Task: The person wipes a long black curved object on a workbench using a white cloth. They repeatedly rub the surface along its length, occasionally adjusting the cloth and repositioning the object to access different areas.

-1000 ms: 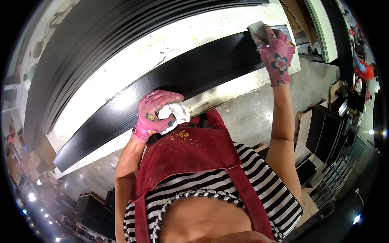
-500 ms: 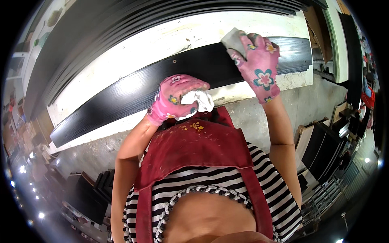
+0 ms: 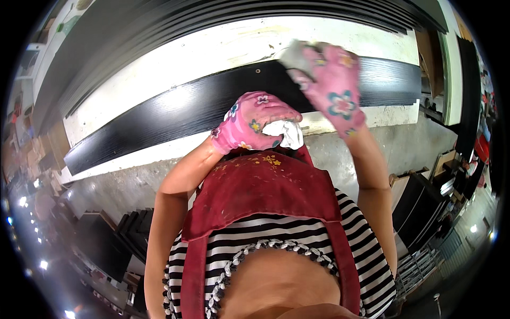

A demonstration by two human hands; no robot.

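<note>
Right hand point(image 3: 332, 90) slid its sanding block point(image 3: 295, 55) leftward along the left-right black board point(image 3: 175, 114).

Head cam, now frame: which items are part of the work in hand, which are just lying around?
In use:
- right hand holding a grey block on the black board
- black board on the white bench top
- left hand gripping a white rag

Lying about:
- stacked dark panels on the floor, left
- dark panels, right
- long dark boards behind the bench

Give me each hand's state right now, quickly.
Left hand: closed on a white cloth.
Right hand: closed on a grey block over the black board.
</note>
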